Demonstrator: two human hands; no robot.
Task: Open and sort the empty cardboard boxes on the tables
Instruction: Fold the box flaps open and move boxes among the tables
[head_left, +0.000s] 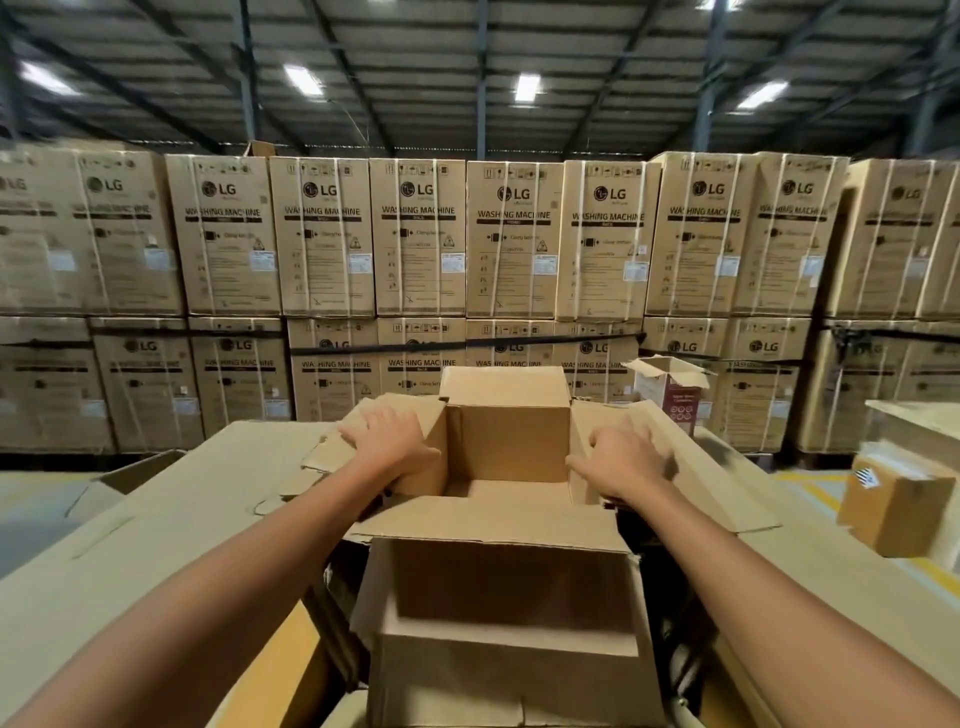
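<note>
Bright ceiling lights (527, 85); edges blurred, warped.

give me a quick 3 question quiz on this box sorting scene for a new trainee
1. True or false: the open box that the left hand and right hand touch has goods inside.
2. The left hand lies on which part? A) the box's left flap B) its far flap C) the table
3. Fill in: the stacked cartons behind read "WASHING ____".
Key: 1 false, it looks empty; 2 A; 3 MACHINE.
</note>
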